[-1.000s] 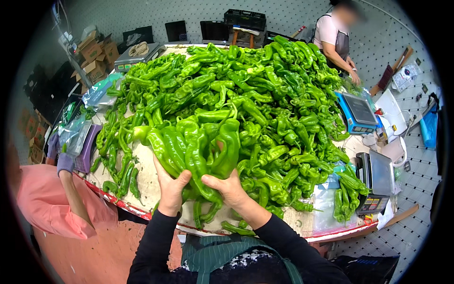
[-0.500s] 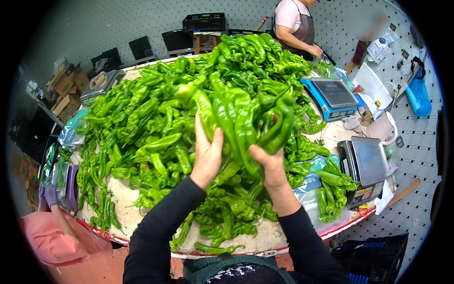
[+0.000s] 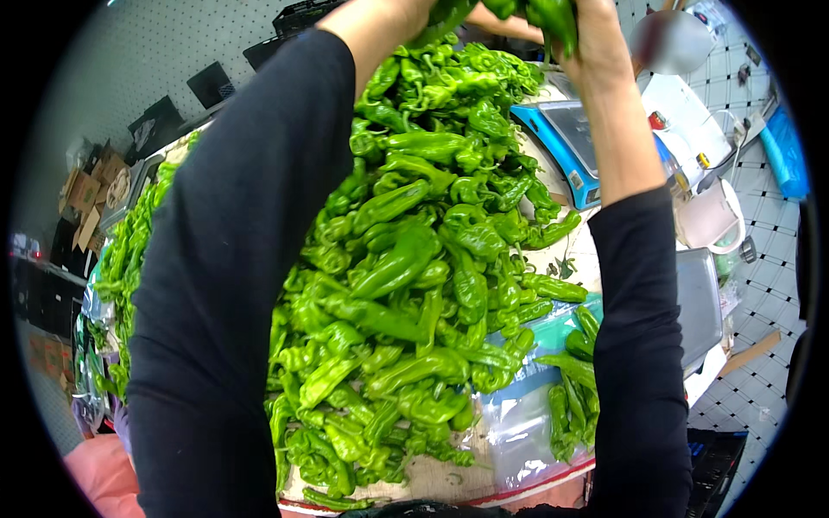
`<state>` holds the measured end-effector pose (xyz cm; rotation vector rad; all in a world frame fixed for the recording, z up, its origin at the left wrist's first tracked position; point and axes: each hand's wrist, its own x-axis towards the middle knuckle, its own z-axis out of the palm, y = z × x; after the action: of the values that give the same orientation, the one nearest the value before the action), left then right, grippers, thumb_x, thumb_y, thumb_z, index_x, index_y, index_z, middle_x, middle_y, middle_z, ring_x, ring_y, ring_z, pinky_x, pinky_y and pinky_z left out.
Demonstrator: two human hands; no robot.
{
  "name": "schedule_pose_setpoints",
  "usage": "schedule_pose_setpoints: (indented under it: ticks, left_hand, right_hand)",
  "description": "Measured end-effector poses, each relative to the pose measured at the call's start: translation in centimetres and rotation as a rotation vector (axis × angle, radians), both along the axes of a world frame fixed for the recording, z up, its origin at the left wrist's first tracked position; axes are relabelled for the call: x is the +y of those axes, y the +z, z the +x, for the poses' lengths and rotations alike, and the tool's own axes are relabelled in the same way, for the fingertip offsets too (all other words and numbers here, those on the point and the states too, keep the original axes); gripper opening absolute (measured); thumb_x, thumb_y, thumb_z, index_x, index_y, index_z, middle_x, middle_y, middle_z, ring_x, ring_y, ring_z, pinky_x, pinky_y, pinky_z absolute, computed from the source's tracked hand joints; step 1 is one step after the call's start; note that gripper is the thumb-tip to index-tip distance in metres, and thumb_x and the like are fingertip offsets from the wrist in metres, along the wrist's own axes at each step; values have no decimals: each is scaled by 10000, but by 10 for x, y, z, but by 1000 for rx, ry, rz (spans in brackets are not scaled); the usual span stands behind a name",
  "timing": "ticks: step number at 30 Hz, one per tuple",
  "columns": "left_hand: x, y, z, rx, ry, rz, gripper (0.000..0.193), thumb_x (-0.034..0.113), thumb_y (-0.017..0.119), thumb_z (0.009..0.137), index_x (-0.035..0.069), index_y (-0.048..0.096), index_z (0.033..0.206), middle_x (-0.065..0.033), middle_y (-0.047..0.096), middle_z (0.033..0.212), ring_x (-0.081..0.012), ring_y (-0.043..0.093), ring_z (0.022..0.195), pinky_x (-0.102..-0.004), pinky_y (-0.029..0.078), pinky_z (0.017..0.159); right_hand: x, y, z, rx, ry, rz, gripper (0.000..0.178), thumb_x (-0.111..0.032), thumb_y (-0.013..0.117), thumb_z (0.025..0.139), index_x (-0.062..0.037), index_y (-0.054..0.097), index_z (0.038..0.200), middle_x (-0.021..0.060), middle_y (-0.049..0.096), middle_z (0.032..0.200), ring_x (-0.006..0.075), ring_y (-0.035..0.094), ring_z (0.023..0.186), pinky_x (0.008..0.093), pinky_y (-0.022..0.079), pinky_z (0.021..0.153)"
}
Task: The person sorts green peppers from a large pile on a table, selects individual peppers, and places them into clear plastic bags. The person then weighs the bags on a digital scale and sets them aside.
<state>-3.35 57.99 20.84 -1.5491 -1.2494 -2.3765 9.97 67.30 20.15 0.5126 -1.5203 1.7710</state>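
Head view, going left to right: far left there's a stack of cardboard boxes (image 3: 86, 194), some flaps open, and down in the lower corner a bit of someone's pink clothing (image 3: 104, 475) beside the worktop. Next up is the wearer's left sleeve (image 3: 233, 250), black and pretty huge in the picture, covering a good chunk of the pepper pile.

The left hand (image 3: 404, 12) is up at the top edge and mostly cut off, with a green pepper right against it, so honestly can't tell how tight that grip is. Below it, the big pile of green peppers (image 3: 406, 293) is heaped over the middle of the worktop (image 3: 440, 480), with some also showing past the left side of the sleeve.

Some held peppers (image 3: 553, 22) are up at the top edge too, above the far end of the pile. The right hand (image 3: 596, 34) is partly cut off, but its grip is curled around those. Just below sits a blue scale (image 3: 566, 155), partly behind the right forearm. Lower down, a small bunch of peppers (image 3: 570, 401) lies on clear plastic bags (image 3: 522, 432), touching the black right sleeve (image 3: 639, 345) in this view. Past that there's a grey scale (image 3: 699, 302), half hidden, then a tiled floor (image 3: 751, 293).
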Motion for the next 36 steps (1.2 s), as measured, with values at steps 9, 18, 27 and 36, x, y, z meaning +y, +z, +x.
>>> schedule_pose_setpoints:
  ticks: [9, 18, 27, 36]
  left_hand:
    - [116, -37, -68, -158, 139, -302, 191, 86, 548, 895, 66, 553, 1085, -125, 606, 920, -245, 592, 801, -381, 530, 725]
    - [119, -69, -130, 712, 962, -1357, 496, 426, 524, 843, 32, 691, 1093, -235, 661, 1117, -368, 621, 1082, -435, 439, 1000]
    - [43, -50, -123, 751, 477, -1299, 587, 489, 569, 866, 32, 581, 1236, -230, 579, 1274, -336, 551, 1177, -413, 466, 939]
    - [-257, -59, -49, 579, 655, -1276, 423, 276, 631, 909, 41, 584, 1258, -122, 506, 1377, -247, 450, 1320, -419, 364, 1094]
  right_hand:
    - [112, -40, -67, -218, -6, -153, 356, -320, 679, 869, -67, 619, 1112, 89, 692, 954, 220, 669, 741, 370, 553, 559]
    - [212, -129, -181, -962, -129, 497, 395, -410, 424, 995, -120, 652, 1137, 40, 668, 1106, 166, 595, 997, 320, 447, 856]
    - [173, -144, -177, -759, -1064, 663, 957, -624, 594, 822, 57, 318, 1434, 281, 538, 1316, 368, 538, 1220, 398, 377, 1058]
    - [166, -150, -154, -960, -685, 536, 868, -672, 608, 763, -152, 412, 1429, 142, 428, 1422, 283, 411, 1305, 505, 344, 1041]
